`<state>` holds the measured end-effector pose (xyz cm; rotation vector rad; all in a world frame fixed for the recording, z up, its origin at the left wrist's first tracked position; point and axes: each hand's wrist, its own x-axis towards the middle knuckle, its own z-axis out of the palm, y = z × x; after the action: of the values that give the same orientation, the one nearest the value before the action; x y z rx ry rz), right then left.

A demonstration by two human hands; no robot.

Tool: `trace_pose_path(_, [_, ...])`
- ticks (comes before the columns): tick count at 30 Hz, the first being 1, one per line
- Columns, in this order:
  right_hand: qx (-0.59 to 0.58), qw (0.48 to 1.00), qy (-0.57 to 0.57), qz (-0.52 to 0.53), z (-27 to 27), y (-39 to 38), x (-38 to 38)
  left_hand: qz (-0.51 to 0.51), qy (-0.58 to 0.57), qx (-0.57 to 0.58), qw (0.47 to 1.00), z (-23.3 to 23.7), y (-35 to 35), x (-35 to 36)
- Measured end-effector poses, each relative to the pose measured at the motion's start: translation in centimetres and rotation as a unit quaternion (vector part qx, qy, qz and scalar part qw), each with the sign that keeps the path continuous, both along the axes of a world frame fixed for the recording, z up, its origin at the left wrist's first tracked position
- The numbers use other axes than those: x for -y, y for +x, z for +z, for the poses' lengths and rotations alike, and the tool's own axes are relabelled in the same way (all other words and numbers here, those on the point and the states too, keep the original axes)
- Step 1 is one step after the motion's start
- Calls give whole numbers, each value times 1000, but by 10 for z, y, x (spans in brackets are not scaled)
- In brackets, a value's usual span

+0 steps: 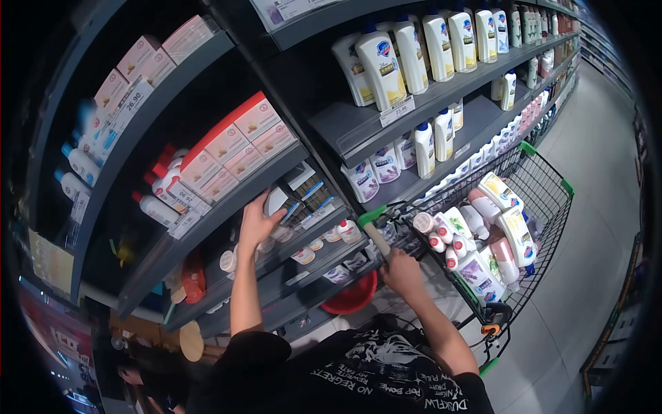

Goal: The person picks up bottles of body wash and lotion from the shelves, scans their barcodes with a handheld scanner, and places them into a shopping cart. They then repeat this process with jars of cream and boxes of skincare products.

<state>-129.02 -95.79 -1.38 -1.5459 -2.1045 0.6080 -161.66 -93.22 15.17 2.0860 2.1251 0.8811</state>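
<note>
My left hand (pixel 257 219) reaches into a middle shelf. Its fingers and thumb are around the near end of a small white-and-dark box (pixel 277 201); the far fingers are partly hidden. Right beside it are more dark boxes with blue stripes (pixel 317 195). On the level below stand several small white jars (pixel 303 256). My right hand (pixel 402 271) is closed on the pale handle (pixel 376 239) of a black wire shopping cart (pixel 545 228). White body-wash bottles (pixel 516 237), pink bottles (pixel 503 259) and red-capped bottles (pixel 452 259) lie heaped in the cart.
Pink boxes (pixel 227 148) and red-capped bottles (pixel 162 207) fill the shelf at upper left. Tall white pump bottles (pixel 381 69) line the upper right shelf. A red basin (pixel 352 295) sits low by the shelf. Another person (pixel 155 379) is at lower left. The tiled aisle (pixel 555 303) runs along the right.
</note>
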Motion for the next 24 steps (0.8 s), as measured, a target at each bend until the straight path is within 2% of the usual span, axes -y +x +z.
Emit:
trace_pose_path(6, [18,1000,4,3,4,-2,0,27,-54,21,998,-4,-13,-22])
trace_pose_path(11, [-10,1000,-2,1,1,-2,-1,43,-98,21,994,-14,-17,-32])
trace_pose_path(14, [-10,1000,-4,3,3,-2,0,35,-108,39,993,-24,-17,-36])
trace_pose_path(19, [16,1000,12,5,0,-3,-1,-11,-112,26,993,-22,-21,-37])
trace_pose_path(24, [12,1000,6,2,4,-2,0,-15,-120,20,992,-19,-18,-36])
